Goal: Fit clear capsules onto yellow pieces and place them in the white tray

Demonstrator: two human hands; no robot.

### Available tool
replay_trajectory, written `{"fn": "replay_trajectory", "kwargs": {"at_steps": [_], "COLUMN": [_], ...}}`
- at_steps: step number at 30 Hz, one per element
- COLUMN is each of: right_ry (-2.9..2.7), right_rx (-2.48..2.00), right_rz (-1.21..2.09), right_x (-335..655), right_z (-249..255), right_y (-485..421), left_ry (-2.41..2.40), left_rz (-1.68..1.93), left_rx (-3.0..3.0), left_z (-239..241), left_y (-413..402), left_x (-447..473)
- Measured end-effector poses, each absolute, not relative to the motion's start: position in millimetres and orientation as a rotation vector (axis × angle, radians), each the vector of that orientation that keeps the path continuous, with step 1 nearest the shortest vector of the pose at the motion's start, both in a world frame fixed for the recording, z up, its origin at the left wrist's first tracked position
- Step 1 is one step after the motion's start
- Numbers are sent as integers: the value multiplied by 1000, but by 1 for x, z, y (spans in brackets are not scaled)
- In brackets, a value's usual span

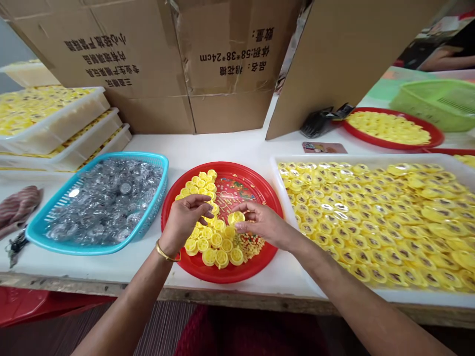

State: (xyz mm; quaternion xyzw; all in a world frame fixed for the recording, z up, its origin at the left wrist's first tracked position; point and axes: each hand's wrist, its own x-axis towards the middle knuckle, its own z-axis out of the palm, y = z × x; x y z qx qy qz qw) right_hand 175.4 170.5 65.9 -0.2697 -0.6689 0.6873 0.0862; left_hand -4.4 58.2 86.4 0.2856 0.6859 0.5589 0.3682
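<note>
My right hand (265, 223) pinches a small round yellow plastic piece (236, 217) between thumb and fingers, over a red round tray (256, 185). Facing it, my left hand (190, 217) is closed, its fingers curled together; whatever its fingertips hold, if anything, is too small to tell. A gold bangle circles my left wrist. Under and around both hands, many round yellow pieces (216, 240) lie in the left and front of the tray. Tiny yellowish bits (254, 245) are scattered at its right front.
Left of the tray, a blue basket (163, 170) holds clear-wrapped discs. At right, a white bin (276, 173) is full of yellow pieces. Stacked bins (77, 117) stand far left. Cardboard (230, 54) walls the back. Behind the bin are another red tray (438, 136) and a green basket (434, 101).
</note>
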Motion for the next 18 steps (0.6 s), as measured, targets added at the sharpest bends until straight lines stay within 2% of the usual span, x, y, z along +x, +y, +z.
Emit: {"fn": "replay_trajectory", "kwargs": {"at_steps": [7, 14, 18], "right_ry": [-1743, -1467, -1431], "right_rx": [-708, -648, -571], "right_rz": [2138, 2213, 2179], "right_x": [188, 188, 189], "right_z": [60, 62, 65], "right_y": [178, 178, 180], "left_ry": [1881, 2059, 1873], "left_rz": [1339, 1353, 1368], "left_rx": [909, 1693, 1517], "left_z": [77, 76, 82], "left_y": [82, 87, 83], "left_x": [25, 52, 57]}}
